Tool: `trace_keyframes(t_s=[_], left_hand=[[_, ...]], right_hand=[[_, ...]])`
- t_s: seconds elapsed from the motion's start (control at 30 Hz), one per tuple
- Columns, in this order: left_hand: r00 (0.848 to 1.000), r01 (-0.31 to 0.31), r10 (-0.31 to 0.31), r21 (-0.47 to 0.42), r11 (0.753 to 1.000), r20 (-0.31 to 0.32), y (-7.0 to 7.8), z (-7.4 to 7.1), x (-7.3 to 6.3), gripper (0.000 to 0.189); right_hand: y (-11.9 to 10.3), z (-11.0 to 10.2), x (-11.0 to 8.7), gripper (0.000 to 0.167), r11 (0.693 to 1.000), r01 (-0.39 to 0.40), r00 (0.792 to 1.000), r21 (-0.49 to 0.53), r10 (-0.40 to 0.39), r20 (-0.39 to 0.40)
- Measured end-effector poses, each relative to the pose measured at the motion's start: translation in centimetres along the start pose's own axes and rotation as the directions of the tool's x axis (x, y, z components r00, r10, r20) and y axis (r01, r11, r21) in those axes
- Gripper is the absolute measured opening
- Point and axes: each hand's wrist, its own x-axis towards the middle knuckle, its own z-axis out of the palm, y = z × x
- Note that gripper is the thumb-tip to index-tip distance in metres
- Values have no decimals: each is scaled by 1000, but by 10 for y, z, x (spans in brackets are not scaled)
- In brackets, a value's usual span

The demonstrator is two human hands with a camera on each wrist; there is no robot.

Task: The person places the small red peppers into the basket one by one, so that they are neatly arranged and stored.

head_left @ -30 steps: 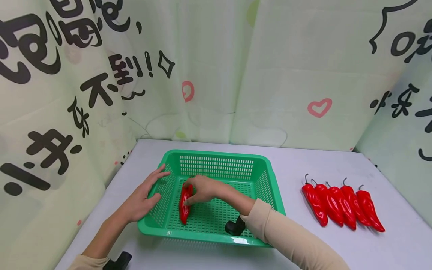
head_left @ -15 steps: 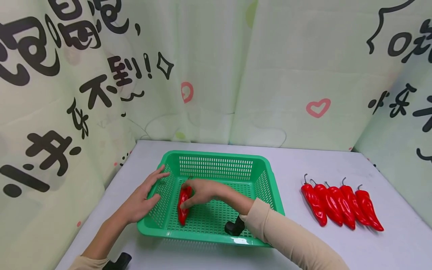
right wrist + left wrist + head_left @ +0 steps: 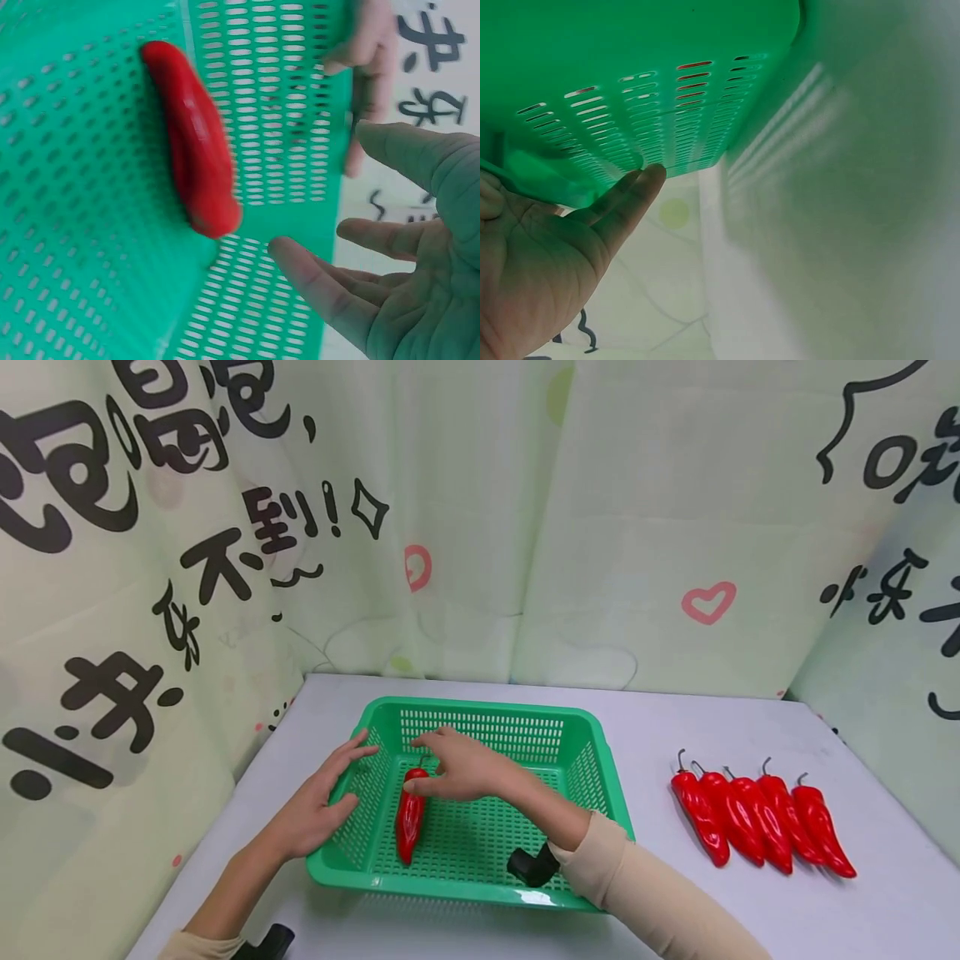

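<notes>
A glossy red chili pepper [image 3: 410, 817] lies lengthwise in the left part of a green perforated plastic basket [image 3: 487, 893]. Above its stem end is my right hand [image 3: 468, 768], fingers spread and apart from the pepper. The right wrist view shows a gap between this hand [image 3: 420, 247] and the pepper [image 3: 196, 142]. My left hand [image 3: 311, 814] rests along the basket's left side, fingers extended at the rim. In the left wrist view that hand [image 3: 562, 247] has straight fingers against the outer wall of the basket [image 3: 660, 45].
Several red chili peppers [image 3: 761, 818] lie in a slanted row on the white table [image 3: 645, 727], right of the basket. A light green curtain [image 3: 600, 527] with dark lettering encloses the back and sides. Black wrist devices [image 3: 534, 865] sit at both sleeves.
My right hand has let go of the chili pepper and lifted slightly up and to the right, its fingers spreading. The pepper stays in the basket, and my left hand keeps its place.
</notes>
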Motion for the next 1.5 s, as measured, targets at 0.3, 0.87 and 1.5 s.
trace_keyframes(t_s=[0.3,0.87,1.5], left_hand=[[1000,-8,8,-2,1000,-15,-1,2,1,60],[1000,15,-15,-20,1000,-28,0,2,0,61],[999,15,-15,-20,1000,-36,1,1,0,60]], right_hand=[[3,-22,-23,61,994,59,987,95,-44,-156],[9,-41,-68,58,969,113,954,221,-44,-298],[24,-41,-122,63,978,74,924,196,7,-382]])
